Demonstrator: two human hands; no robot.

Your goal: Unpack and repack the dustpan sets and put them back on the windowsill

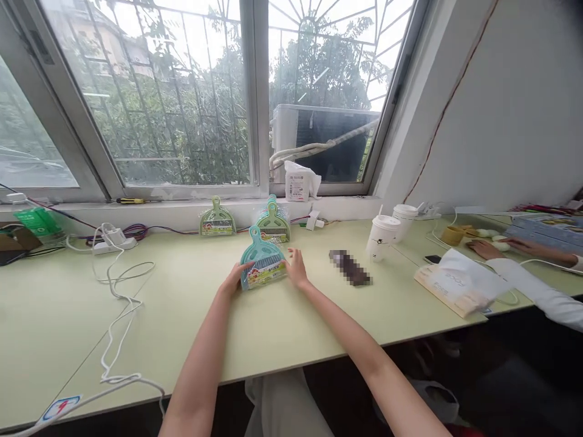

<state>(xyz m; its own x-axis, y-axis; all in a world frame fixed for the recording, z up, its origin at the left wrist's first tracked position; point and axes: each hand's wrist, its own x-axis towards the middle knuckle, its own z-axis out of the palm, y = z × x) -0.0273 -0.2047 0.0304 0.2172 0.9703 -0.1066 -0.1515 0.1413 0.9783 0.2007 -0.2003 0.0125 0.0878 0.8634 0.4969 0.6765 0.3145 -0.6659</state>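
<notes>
A teal mini dustpan and brush set (263, 261) in clear wrap, with a printed label across its front, stands tilted on the table in front of me. My left hand (233, 278) grips its left edge, thumb laid over the front and the other fingers mostly hidden. At the right edge, my right hand (297, 267) touches it with the thumb, while its other fingers are apart and beside the wrap. Close behind is a stack of similar sets with a green dustpan (273, 226) foremost. Another green dustpan set (217, 218) leans against the wall further left.
White cables and a power strip (115, 243) lie at left. To the right are a blurred dark object (350, 267), lidded paper cups (382, 238) and a tissue pack (450, 282). A co-worker's hands (485, 249) rest at far right. A tissue packet (298, 183) sits on the sill.
</notes>
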